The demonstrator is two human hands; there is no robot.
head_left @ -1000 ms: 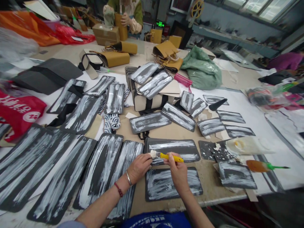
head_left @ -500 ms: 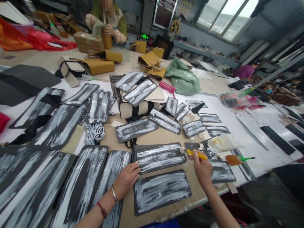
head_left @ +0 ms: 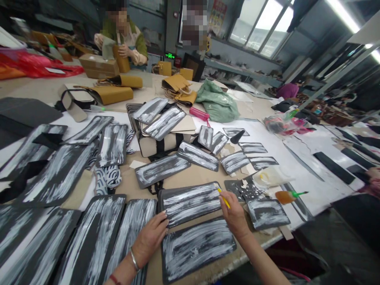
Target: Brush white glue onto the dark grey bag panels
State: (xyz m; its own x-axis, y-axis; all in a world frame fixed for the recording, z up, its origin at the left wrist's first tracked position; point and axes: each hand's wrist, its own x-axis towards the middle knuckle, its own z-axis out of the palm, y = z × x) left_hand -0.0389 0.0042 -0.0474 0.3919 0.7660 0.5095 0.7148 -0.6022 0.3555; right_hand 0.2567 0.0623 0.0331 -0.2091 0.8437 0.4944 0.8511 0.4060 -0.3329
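My right hand (head_left: 233,211) is closed around the yellow handle of a brush (head_left: 225,199). The brush's head meets the right end of a dark panel (head_left: 190,202) streaked with white paste, which appears to lie on another panel. At that panel's left edge rest the fingers of my left hand (head_left: 152,233), stretched out and lying flat. A second streaked panel (head_left: 198,249) lies just in front, between my forearms. Beyond my right hand, a whitish container (head_left: 268,178) with yellow residue lies tilted over a dark, flecked board (head_left: 246,190).
More pasted panels (head_left: 92,233) cover the left side. A bottle of amber liquid (head_left: 285,196) with a green nozzle lies at the right. Behind are a green plastic bag (head_left: 218,101) and mustard handbags (head_left: 178,89). A co-worker (head_left: 130,43) handles a mustard piece across the table.
My right hand has drawn the brush leftward and inward over the panel's right end, its handle now steeper. My left hand stays at the panel's left edge. The camera view has shifted.
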